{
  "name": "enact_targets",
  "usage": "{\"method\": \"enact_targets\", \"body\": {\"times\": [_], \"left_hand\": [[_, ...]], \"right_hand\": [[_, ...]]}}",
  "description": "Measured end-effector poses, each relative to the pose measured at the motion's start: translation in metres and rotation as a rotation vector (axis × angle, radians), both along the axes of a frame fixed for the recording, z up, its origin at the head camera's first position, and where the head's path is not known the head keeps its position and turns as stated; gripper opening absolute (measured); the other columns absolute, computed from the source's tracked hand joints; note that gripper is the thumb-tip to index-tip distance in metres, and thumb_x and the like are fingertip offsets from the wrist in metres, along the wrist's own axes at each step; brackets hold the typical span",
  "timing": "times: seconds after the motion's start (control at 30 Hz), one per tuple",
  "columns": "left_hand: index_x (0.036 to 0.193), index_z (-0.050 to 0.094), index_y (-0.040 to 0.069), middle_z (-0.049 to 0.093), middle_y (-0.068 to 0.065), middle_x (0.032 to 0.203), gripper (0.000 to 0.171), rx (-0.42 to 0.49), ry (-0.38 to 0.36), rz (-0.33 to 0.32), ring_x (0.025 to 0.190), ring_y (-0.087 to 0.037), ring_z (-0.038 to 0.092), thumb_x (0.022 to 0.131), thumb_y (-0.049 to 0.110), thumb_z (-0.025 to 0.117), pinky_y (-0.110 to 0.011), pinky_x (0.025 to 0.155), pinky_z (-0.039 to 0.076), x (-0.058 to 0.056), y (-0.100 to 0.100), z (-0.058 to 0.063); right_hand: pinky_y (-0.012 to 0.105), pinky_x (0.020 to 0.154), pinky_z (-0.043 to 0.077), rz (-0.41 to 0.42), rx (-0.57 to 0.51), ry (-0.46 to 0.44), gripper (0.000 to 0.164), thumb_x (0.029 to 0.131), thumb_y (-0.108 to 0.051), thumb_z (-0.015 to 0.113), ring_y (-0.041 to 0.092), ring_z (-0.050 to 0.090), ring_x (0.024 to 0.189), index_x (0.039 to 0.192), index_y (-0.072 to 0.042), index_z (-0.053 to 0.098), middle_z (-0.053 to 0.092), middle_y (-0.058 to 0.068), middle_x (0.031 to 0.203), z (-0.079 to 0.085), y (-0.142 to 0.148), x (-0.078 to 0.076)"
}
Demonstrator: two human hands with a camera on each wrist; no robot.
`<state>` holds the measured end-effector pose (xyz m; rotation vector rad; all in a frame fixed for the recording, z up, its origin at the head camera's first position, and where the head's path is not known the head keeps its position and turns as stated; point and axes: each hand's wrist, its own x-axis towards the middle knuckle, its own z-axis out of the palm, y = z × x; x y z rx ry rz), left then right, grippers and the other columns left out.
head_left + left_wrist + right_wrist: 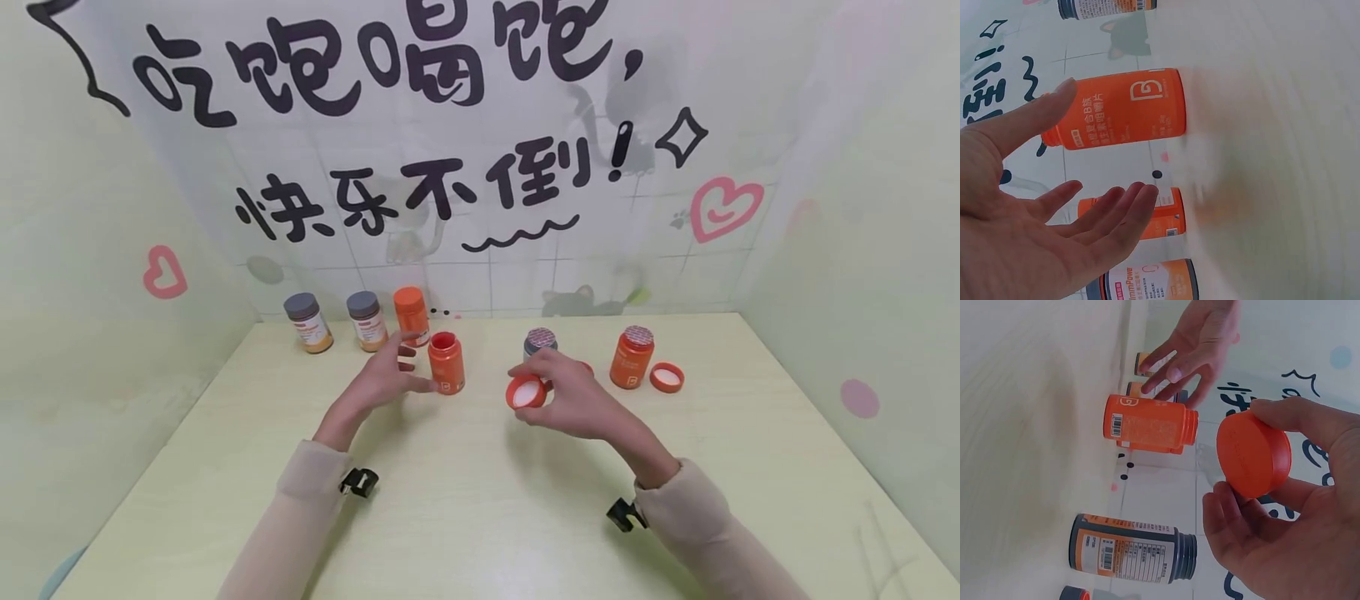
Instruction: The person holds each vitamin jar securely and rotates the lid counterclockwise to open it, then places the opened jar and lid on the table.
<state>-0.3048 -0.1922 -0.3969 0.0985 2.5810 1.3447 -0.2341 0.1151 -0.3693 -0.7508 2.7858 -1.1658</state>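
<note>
My right hand [573,396] pinches an orange screw lid [527,392] between thumb and fingers. In the head view the lid's white lining faces me; in the right wrist view its orange outer face [1250,453] shows. My left hand [386,375] has its fingers spread beside an uncapped orange bottle [447,367], which stands upright on the table. In the left wrist view the thumb overlaps that bottle [1125,109] near its neck, and the other fingers are apart from it. Behind my right hand stands a grey bottle [540,340] with a printed seal on top, partly hidden.
At back left stand two grey-capped bottles [306,323] [367,322] and an orange-capped bottle [410,312]. Right of my right hand is an orange bottle [632,358] with a printed seal, beside an orange lid [667,377] lying lining up. Walls [847,317] enclose the table.
</note>
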Motion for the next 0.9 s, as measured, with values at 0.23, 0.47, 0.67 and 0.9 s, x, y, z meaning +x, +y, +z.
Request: {"method": "enact_targets", "body": {"times": [0.23, 0.47, 0.67, 0.9], "left_hand": [[0.159, 0.03, 0.012, 0.04, -0.023, 0.158, 0.08, 0.036, 0.042, 0.082, 0.141, -0.043, 0.048, 0.093, 0.013, 0.074, -0.057, 0.11, 0.048, 0.0, -0.021, 0.008], [0.155, 0.036, 0.008, 0.047, -0.023, 0.153, 0.066, 0.125, 0.131, 0.218, 0.135, -0.039, 0.055, 0.099, 0.021, 0.067, -0.048, 0.107, 0.052, 0.001, -0.036, 0.014], [0.154, 0.036, 0.006, 0.049, -0.021, 0.15, 0.066, 0.191, 0.149, 0.265, 0.131, -0.036, 0.058, 0.098, 0.024, 0.068, -0.036, 0.101, 0.057, 0.004, -0.042, 0.022], [0.152, 0.039, 0.006, 0.052, -0.019, 0.148, 0.062, 0.266, 0.183, 0.339, 0.124, -0.025, 0.058, 0.1, 0.024, 0.066, -0.032, 0.096, 0.058, 0.007, -0.051, 0.031]], "right_hand": [[0.036, 0.087, 0.056, -0.054, 0.039, 0.041, 0.047, 0.083, -0.021, 0.084, 0.022, 0.062, 0.107, 0.127, -0.008, 0.071, 0.069, 0.006, 0.121, -0.008, -0.026, -0.014], [0.042, 0.096, 0.057, -0.062, 0.189, 0.061, 0.044, 0.089, -0.017, 0.079, 0.026, 0.062, 0.111, 0.13, -0.006, 0.068, 0.067, 0.011, 0.122, -0.012, -0.052, -0.037], [0.044, 0.1, 0.055, -0.097, 0.244, -0.029, 0.041, 0.095, -0.014, 0.071, 0.028, 0.059, 0.112, 0.134, -0.003, 0.065, 0.064, 0.015, 0.124, -0.022, -0.069, -0.063], [0.039, 0.089, 0.056, -0.115, 0.273, -0.09, 0.032, 0.096, -0.009, 0.068, 0.026, 0.057, 0.102, 0.126, 0.0, 0.067, 0.064, 0.016, 0.114, -0.042, -0.081, -0.083]]}}
